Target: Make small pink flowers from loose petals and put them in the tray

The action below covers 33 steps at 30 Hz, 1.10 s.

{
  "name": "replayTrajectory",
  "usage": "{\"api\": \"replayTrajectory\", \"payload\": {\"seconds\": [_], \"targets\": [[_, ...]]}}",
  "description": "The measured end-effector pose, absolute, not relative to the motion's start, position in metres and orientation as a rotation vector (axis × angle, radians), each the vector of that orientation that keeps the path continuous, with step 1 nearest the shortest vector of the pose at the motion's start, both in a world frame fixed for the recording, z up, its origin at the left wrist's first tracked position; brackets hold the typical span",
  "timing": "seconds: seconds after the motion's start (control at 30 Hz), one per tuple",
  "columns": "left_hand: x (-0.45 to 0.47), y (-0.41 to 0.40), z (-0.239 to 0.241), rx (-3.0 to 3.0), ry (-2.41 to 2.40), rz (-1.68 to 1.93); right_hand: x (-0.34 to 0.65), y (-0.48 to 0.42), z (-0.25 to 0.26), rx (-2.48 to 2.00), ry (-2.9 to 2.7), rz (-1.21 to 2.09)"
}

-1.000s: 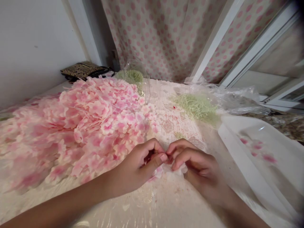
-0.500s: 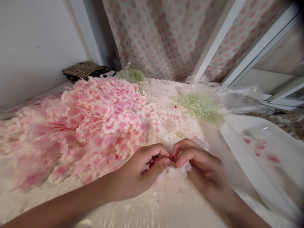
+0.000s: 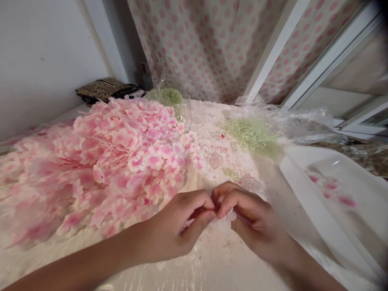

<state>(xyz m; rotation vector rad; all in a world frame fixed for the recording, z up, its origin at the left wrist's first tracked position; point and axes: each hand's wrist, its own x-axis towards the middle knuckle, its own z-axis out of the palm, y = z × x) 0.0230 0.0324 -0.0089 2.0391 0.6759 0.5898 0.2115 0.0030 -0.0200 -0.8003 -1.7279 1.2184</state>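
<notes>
Low in the middle of the frame, the left hand (image 3: 178,227) and the right hand (image 3: 257,222) meet at their fingertips above the table (image 3: 230,270). A whitish petal (image 3: 228,219) shows just under the right hand's fingers, which pinch it narrowly. The left thumb and forefinger are also drawn together at the tips, against the right hand's fingers; what lies between them is hidden, so I cannot tell whether they grip the petal too.

A big heap of pink flowers (image 3: 118,157) fills the left of the frame. At the right edge stands a white tray (image 3: 298,190) with a few pink blooms (image 3: 331,186) inside. Right of centre lies pale green moss (image 3: 253,135), beside crumpled plastic (image 3: 306,126). A patterned purse (image 3: 103,89) rests at upper left, behind the flowers, and a dotted curtain (image 3: 209,44) hangs across the top.
</notes>
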Motion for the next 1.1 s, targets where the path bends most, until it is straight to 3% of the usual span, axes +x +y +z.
{"api": "replayTrajectory", "payload": {"seconds": [0.43,0.77,1.1], "targets": [[0.027,0.031,-0.009,1.780,0.723,0.527,0.207,0.011,-0.026,-0.799,-1.633,1.267],[0.027,0.042,-0.014,1.961,0.884,0.773,0.219,0.016,-0.023,-0.992,-1.371,1.255],[0.029,0.040,-0.010,1.459,0.856,0.753,0.216,0.010,-0.012,-1.011,-1.460,1.248]]}}
